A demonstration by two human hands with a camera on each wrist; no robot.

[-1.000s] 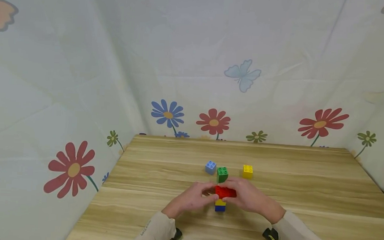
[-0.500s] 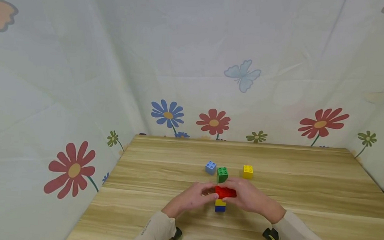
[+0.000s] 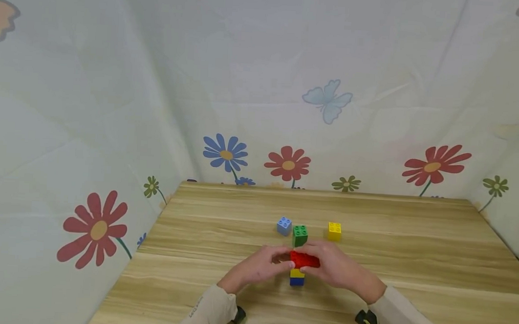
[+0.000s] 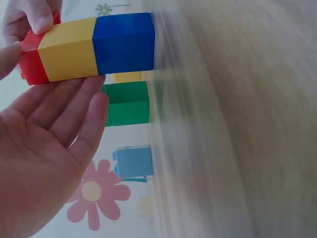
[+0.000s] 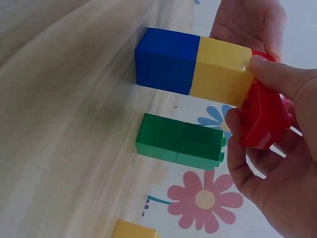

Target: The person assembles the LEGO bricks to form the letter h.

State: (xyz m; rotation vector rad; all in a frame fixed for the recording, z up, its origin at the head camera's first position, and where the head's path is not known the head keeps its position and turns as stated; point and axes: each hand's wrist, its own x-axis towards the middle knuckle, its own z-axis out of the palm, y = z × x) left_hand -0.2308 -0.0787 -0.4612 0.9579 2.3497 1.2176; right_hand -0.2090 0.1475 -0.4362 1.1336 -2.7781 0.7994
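Note:
A long red brick (image 3: 304, 260) sits atop a yellow brick (image 5: 223, 72), which stands on a dark blue brick (image 5: 166, 62) at the table. The red brick overhangs to the right, its hollow underside showing in the right wrist view. My left hand (image 3: 260, 267) holds its left end between thumb and fingers, the fingers stretched along the stack's back. With the thumb in front and curled fingers behind, my right hand (image 3: 333, 264) grips the overhanging part. Just behind stand two stacked green bricks (image 5: 181, 141).
A light blue brick (image 3: 284, 226) is at the back left of the green pair, and a loose yellow brick (image 3: 334, 231) lies at the back right. The wooden table (image 3: 391, 247) meets a flower-printed cloth backdrop (image 3: 263, 84) at its far edge.
Both hands keep their hold on the red brick, and the bricks stay where they were. The head view shifts very slightly.

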